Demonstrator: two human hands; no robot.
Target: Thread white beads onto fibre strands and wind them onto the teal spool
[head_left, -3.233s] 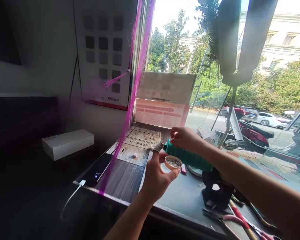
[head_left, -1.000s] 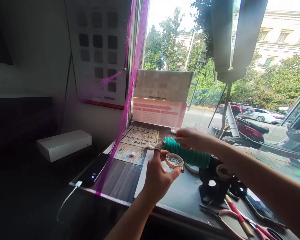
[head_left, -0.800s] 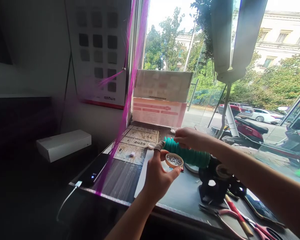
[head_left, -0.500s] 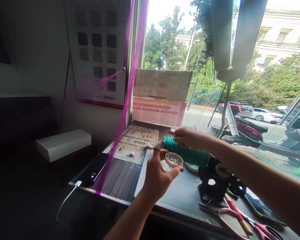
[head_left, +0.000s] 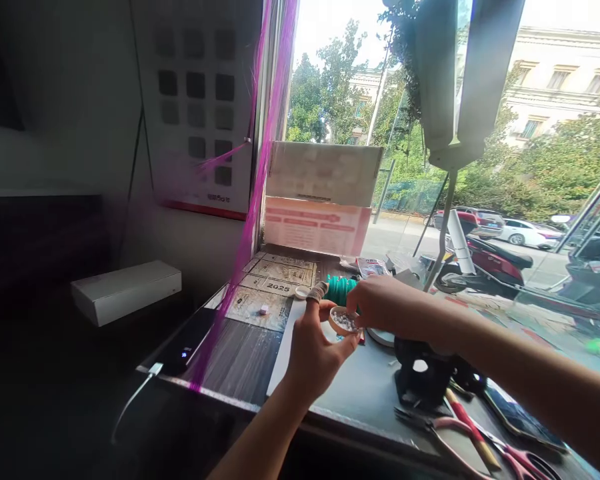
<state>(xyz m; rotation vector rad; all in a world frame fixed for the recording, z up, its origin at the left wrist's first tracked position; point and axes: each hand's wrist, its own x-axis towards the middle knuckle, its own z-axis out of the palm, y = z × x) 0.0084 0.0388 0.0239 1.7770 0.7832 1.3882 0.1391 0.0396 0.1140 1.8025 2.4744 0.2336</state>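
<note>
My left hand point(head_left: 313, 350) is closed around a small round dish of pale beads point(head_left: 343, 321), held above the grey work surface point(head_left: 365, 387); its index finger wears a wrapped band. My right hand point(head_left: 387, 308) has come down over the dish, its fingertips pinched right at the beads; I cannot make out what they hold. Behind both hands a teal ribbed roll point(head_left: 341, 287) juts out from a black stand point(head_left: 420, 373).
Red-handled pliers and scissors point(head_left: 475, 437) lie at the near right. A phone on a cable point(head_left: 183, 345) and a 2025 calendar mat point(head_left: 275, 290) sit left. Magenta strands point(head_left: 260, 180) hang by the window frame. A white box point(head_left: 126, 289) rests far left.
My right hand left the top of the teal roll and dropped down and toward me onto the bead dish. The left hand kept the dish nearly still.
</note>
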